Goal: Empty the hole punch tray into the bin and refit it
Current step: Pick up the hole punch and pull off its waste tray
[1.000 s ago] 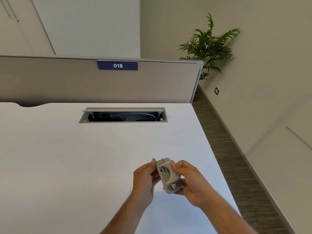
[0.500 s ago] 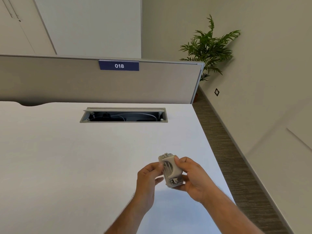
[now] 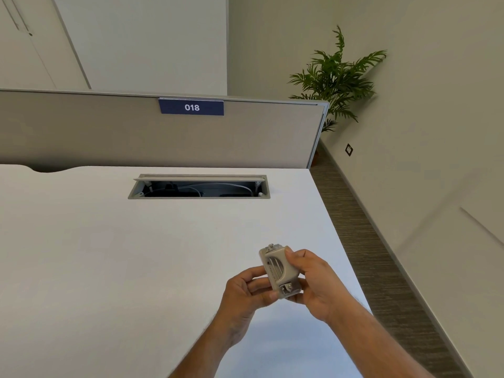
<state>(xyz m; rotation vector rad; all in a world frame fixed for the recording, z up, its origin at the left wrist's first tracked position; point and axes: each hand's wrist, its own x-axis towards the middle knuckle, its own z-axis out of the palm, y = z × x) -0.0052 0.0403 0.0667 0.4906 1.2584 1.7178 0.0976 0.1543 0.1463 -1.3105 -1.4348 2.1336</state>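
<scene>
Two hands, left hand point(image 3: 246, 291), right hand point(image 3: 313, 282), one hole punch point(image 3: 279, 270), one desk point(image 3: 109, 255), one plant point(image 3: 336, 77)

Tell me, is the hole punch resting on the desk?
No, the hole punch is held up above the white desk, between the left hand and the right hand.

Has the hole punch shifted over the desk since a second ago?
Barely. Against the cable slot, the hole punch sits about where it did, drifting slightly right; both hands hold it.

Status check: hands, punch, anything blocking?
Both hands on hole punch, right hand gripping, left hand at its side. Held above desk. No bin in view.
</scene>
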